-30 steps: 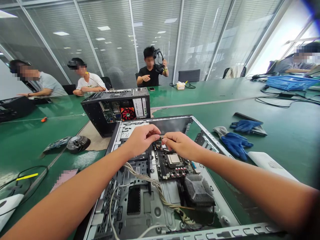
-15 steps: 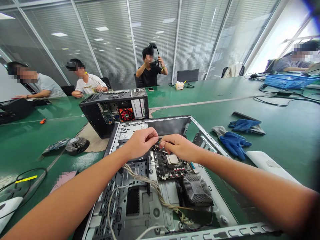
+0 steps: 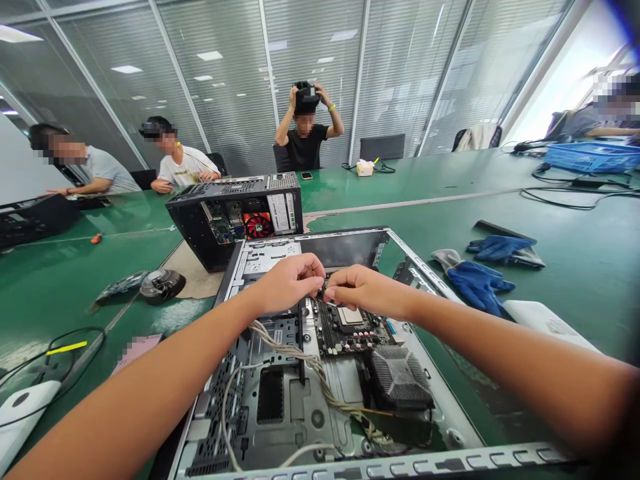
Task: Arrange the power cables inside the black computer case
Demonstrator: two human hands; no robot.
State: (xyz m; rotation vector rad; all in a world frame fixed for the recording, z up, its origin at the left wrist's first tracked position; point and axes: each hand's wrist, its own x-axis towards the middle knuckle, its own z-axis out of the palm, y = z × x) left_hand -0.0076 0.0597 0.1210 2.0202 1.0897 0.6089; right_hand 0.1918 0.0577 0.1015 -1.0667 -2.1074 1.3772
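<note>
An opened computer case [image 3: 300, 417] lies on its side in front of me, with a motherboard [image 3: 333, 340] at its far end. Over the board's far left part, my left hand [image 3: 295, 283] is closed in a pinch. Close beside it, my right hand [image 3: 363, 290] has thumb and forefinger pinched together. Thin wires show near both sets of fingertips, but what either hand holds is too small to make out. The bare processor [image 3: 350, 315] sits just below my right hand. A finned heatsink [image 3: 400, 373] and a twisted cable bundle [image 3: 320, 380] lie nearer me inside the case.
A second computer tower [image 3: 200, 230] stands upright behind the case. Blue gloves [image 3: 480, 287] and a white device [image 3: 543, 320] lie to the right. At left are a round fan-like cooler [image 3: 163, 285] and a circuit board [image 3: 117, 288]. Several people sit around the green table [image 3: 400, 197].
The whole scene has shifted slightly right in view. My hands stay over the same part of the board, still pinched. Across the table, a person has raised a headset onto their head.
</note>
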